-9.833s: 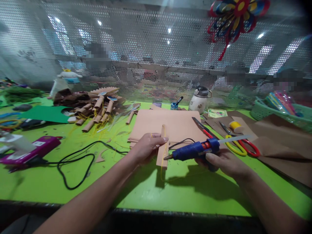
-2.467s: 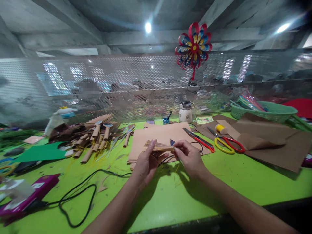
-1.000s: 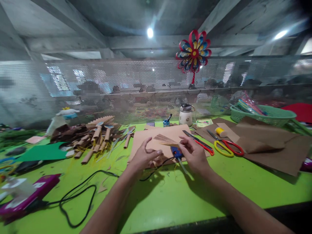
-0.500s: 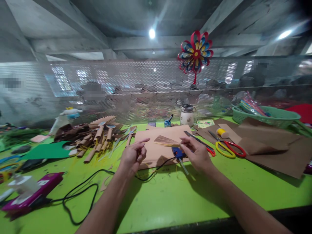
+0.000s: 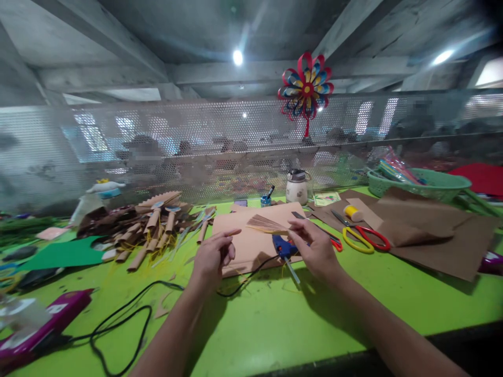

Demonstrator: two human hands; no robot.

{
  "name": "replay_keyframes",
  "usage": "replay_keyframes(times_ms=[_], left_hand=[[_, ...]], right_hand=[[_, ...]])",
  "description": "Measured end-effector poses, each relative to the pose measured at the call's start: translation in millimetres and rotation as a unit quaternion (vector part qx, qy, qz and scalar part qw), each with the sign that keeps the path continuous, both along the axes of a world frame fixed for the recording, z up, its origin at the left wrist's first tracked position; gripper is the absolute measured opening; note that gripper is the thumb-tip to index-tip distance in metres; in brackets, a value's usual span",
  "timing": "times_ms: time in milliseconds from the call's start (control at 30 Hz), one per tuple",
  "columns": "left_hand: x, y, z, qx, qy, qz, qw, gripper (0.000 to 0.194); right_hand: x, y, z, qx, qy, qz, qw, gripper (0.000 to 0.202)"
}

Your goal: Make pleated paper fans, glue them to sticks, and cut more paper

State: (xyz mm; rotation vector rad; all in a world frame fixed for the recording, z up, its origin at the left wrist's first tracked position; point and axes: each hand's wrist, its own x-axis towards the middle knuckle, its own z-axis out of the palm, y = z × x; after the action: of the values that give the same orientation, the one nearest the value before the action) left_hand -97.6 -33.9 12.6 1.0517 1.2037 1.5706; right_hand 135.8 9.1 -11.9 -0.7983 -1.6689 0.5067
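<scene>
My right hand [image 5: 311,244] pinches the narrow right end of a pleated brown paper fan [image 5: 265,224], whose folds spread to the left and show a yellowish lower edge. Left of the fan, my left hand [image 5: 214,254] has its index finger stretched toward it and the other fingers loosely curled; I see nothing held there. Beneath the fan lie light brown paper sheets [image 5: 231,256]. A blue hot glue gun [image 5: 282,246] rests beside my right hand, a glue stick poking out of its back end toward me.
At left are paper rolls with yellow threads [image 5: 153,233], green paper [image 5: 66,250] and a purple power strip [image 5: 51,319] with a black cable [image 5: 145,287]. Scissors [image 5: 367,238], yellow thread spool [image 5: 353,213], brown paper [image 5: 440,251] and green basket [image 5: 444,184] lie right. A bottle [image 5: 296,188] stands behind.
The whole view has shifted slightly, so the table items appear farther left. Both hands keep nearly the same pose, and the fan stays in my right hand.
</scene>
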Motion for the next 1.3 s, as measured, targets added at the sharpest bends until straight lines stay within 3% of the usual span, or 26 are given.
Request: replay_keyframes(times_ms=[133,300,367,433,467,500,567,667,733,833,933,1033,1300], left_hand=[[0.1,2.8,-1.0,-0.087,-0.004,-0.010,0.996,0.044],[-14.6,5.2,5.3,-0.079,0.015,0.099,0.992,0.047],[-19.1,3.4,11.3,-0.010,0.071,0.186,0.980,0.041],[-15.9,-1.3,17.2,0.118,0.175,0.261,0.942,0.034],[-10.8,-4.5,19.4,0.185,0.230,0.268,0.917,0.031],[-3.7,-7.8,20.7,0.235,0.273,0.246,0.900,0.030],[13.1,-13.2,20.3,0.276,0.321,0.143,0.895,0.029],[32.5,-14.3,11.5,0.254,0.381,-0.012,0.889,0.041],[35.9,-10.8,2.8,0.234,0.429,-0.064,0.870,0.050],[30.0,-4.9,-7.1,0.226,0.509,-0.078,0.827,0.048],[23.4,-3.8,-7.9,0.192,0.565,-0.087,0.797,0.035],[21.4,-6.5,-3.6,0.157,0.573,-0.105,0.797,0.025],[19.4,-10.8,3.4,0.147,0.531,-0.137,0.823,0.026]], right_hand=[[-0.5,1.2,-2.3,-0.013,0.015,0.018,1.000,0.025],[-1.1,0.5,-1.4,-0.006,0.011,0.017,1.000,0.024],[-1.4,-0.6,-0.7,-0.004,0.003,0.021,1.000,0.023],[-2.3,-1.7,-1.4,0.000,-0.007,0.033,0.999,0.023],[-3.0,-2.3,-2.4,0.001,-0.014,0.042,0.999,0.023],[-4.0,-3.0,-3.8,0.001,-0.023,0.053,0.998,0.023],[-6.2,-4.9,-7.1,-0.003,-0.044,0.077,0.996,0.023],[-9.2,-9.2,-10.4,-0.005,-0.075,0.105,0.992,0.023],[-10.2,-12.5,-10.1,0.002,-0.088,0.114,0.990,0.022],[-9.7,-15.9,-7.2,0.013,-0.105,0.121,0.987,0.021],[-8.2,-16.2,-4.9,0.014,-0.113,0.122,0.986,0.019],[-7.1,-14.4,-4.9,0.006,-0.109,0.125,0.986,0.018],[-6.2,-12.9,-5.6,-0.018,-0.085,0.146,0.985,0.017]])
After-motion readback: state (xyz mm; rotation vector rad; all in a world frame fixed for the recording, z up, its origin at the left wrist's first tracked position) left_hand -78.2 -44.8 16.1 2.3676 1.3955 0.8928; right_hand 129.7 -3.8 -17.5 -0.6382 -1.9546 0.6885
